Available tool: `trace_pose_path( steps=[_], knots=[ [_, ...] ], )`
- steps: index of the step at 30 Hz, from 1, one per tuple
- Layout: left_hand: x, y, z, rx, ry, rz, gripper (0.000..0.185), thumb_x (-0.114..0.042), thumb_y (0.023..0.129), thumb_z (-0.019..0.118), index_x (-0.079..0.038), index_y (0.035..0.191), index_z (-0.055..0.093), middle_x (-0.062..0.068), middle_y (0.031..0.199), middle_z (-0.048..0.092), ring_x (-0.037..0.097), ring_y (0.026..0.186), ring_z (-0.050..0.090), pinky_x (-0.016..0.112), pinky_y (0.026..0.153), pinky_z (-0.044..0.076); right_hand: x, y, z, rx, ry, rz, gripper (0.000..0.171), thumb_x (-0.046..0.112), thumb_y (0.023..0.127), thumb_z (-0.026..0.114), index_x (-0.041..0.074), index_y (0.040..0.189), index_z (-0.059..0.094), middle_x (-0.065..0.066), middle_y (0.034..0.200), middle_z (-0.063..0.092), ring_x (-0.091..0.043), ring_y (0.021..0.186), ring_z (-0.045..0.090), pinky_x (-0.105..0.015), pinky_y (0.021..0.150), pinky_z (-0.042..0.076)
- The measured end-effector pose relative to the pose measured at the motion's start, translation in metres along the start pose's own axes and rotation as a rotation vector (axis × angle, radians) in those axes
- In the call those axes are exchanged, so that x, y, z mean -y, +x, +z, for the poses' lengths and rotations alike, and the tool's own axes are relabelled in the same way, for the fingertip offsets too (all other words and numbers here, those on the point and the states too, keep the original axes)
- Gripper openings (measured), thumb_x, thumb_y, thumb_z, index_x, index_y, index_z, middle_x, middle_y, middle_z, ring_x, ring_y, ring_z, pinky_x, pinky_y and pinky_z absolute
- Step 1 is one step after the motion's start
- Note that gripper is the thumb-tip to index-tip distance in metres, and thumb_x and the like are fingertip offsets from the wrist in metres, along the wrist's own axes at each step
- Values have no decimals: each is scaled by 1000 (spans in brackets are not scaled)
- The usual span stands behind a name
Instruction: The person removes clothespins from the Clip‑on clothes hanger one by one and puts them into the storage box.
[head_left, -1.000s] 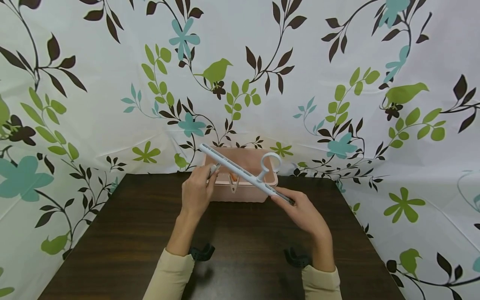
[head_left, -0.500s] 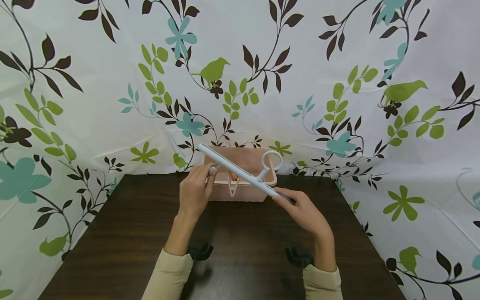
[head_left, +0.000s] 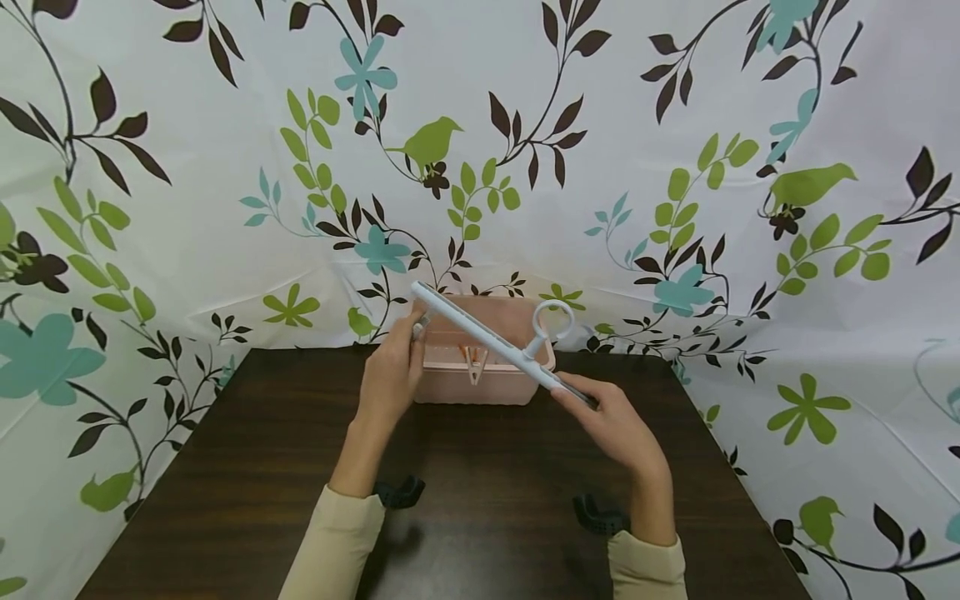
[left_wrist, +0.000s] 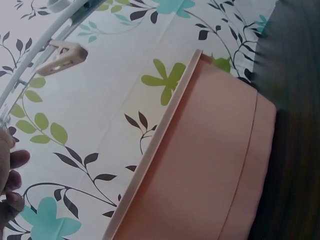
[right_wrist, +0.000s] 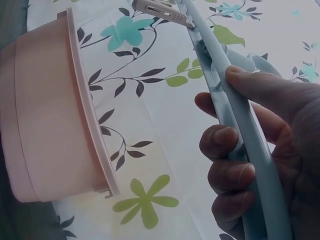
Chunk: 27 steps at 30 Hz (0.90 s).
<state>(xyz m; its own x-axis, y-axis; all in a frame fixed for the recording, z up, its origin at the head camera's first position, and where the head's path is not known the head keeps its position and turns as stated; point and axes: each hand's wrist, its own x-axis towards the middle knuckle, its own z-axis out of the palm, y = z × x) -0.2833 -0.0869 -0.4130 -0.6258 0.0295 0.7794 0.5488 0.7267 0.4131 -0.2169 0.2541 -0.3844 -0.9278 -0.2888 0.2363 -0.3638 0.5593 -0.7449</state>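
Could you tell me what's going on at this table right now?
A person holds a white hanger bar slantwise above a pink tub at the back of the dark table. The right hand grips its lower end; the left hand is at its upper end, pinching a small grey piece. One pink clothespin hangs from the bar.

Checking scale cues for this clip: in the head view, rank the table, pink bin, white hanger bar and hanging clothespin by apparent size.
1. Table, largest by far.
2. White hanger bar and pink bin: the bar is longer, the bin bulkier, and the bar is held nearer the camera, so no firm order.
3. Clothespin, smallest.
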Motion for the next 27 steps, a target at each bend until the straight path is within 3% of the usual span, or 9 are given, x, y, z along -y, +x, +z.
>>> trace_pose_path(
  steps=[3,5,9,12,15,20,27],
  knots=[
    [2,4,2,84,-37,-79,41,-5,112,54,-1,152,54,21,130,68,35,93,73,51,69,60,-2,0,-1,-9,0,-1,43,44,109,64,23,146,69,-1,142,71,-23,126,68,-57,105,55],
    [4,7,5,148,-35,-130,35,-9,113,50,-1,146,55,20,126,64,34,88,67,50,68,57,-3,-1,-1,-12,1,-5,42,44,109,64,25,146,69,0,142,71,-23,126,68,-57,105,55],
    [5,12,14,251,-3,-221,38,-31,114,44,-5,138,55,15,118,59,32,88,63,53,72,56,-5,-2,-2,-16,6,-6,41,44,109,64,26,146,69,0,143,71,-23,128,68,-58,105,55],
    [4,16,21,283,8,-275,51,-46,114,40,-11,147,54,13,123,61,35,97,68,57,79,57,-6,-2,-2,-20,8,-5,42,44,109,64,24,146,69,-1,143,71,-24,128,68,-59,106,55],
    [5,22,26,301,39,-271,53,-47,115,42,-11,150,56,14,130,64,36,109,70,60,85,58,-7,-1,-3,-23,7,-5,43,44,109,65,23,146,69,-1,143,71,-24,128,68,-59,106,55],
    [4,34,34,356,116,-202,48,-41,110,62,-10,147,59,14,133,68,35,113,72,57,81,60,-9,-1,-4,-27,11,-4,42,44,109,65,25,145,69,0,142,71,-23,127,69,-57,105,55],
    [2,45,44,359,193,-127,46,-32,104,76,-13,144,64,12,114,77,33,82,75,51,60,57,-6,-2,-6,-29,12,0,44,45,108,66,23,146,69,-1,143,71,-24,128,69,-58,105,55]
  ],
)
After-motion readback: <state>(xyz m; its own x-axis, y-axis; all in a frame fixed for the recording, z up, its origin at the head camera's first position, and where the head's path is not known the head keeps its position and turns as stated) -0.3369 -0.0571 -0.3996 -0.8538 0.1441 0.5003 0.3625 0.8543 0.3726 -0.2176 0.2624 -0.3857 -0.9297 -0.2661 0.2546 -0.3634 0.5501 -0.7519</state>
